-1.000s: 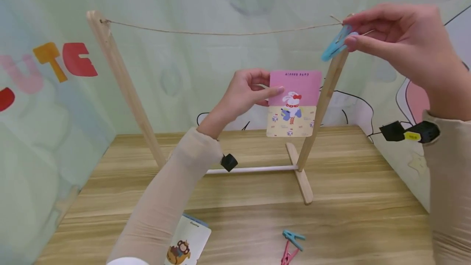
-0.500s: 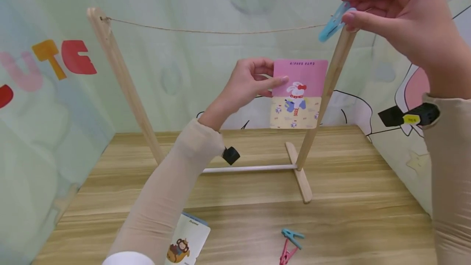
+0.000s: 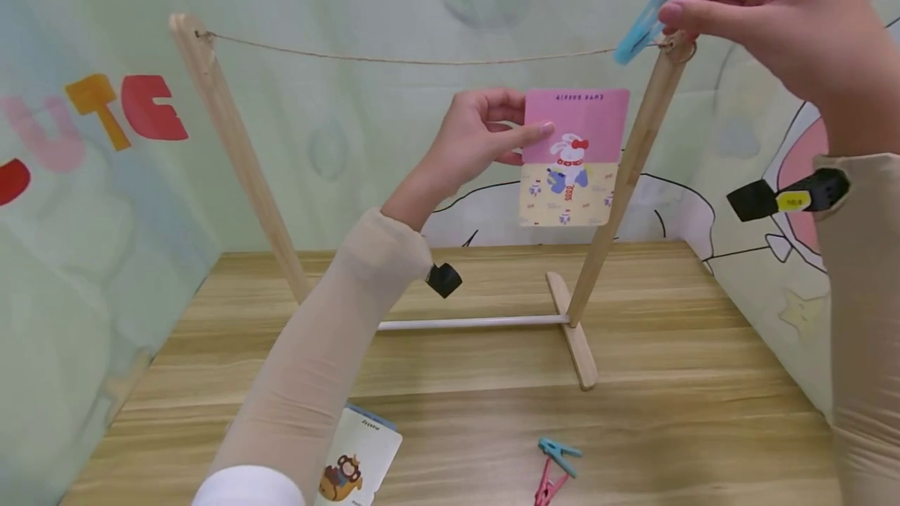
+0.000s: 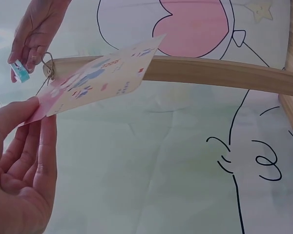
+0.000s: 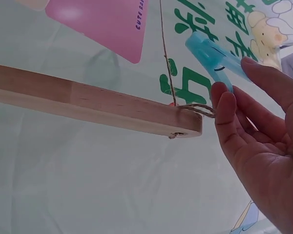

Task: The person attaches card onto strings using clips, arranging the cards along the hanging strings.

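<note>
My left hand (image 3: 485,127) pinches the left edge of a pink and yellow rabbit card (image 3: 573,158) between thumb and fingers. The card hangs below the string (image 3: 422,62), apart from it, in front of the right wooden post (image 3: 626,186). At the upper right, my right hand (image 3: 780,30) pinches a light blue clothespin (image 3: 643,28) by its handle ends, close to the string's tied right end. The right wrist view shows the clothespin (image 5: 210,53) angled away from the post's end; whether its tip touches the string I cannot tell.
A blue clothespin (image 3: 560,454) and a pink clothespin (image 3: 548,484) lie at the front of the wooden table (image 3: 668,412). A monkey card (image 3: 362,451) lies over a blue-edged one near my left sleeve. A white bar (image 3: 478,323) joins the posts low down.
Both hands have risen. The left hand lifts the rabbit card up and slightly right, nearer the string; the right hand brings its clothespin up from below the string to its level.
</note>
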### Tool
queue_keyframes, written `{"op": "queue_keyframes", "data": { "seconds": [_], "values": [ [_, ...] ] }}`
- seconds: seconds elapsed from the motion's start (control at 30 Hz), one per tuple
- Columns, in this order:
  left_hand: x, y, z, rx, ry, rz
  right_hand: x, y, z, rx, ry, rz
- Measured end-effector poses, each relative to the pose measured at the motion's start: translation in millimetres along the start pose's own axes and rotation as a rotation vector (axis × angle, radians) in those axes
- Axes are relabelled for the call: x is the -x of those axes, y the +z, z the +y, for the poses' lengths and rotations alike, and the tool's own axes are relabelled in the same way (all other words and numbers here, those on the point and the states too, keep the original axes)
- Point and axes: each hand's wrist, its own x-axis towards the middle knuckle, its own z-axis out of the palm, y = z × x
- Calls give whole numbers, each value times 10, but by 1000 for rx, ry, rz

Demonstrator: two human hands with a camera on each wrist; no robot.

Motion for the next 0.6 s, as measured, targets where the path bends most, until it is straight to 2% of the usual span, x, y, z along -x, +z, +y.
{"op": "queue_keyframes", "data": {
  "seconds": [0.23, 0.6],
  "values": [
    [-56, 13, 58, 5, 22, 0, -82, 0, -14, 70, 27, -11],
    [-98, 30, 103, -2, 21, 20, -216, 14, -5, 35, 28, -83]
  ]
}}
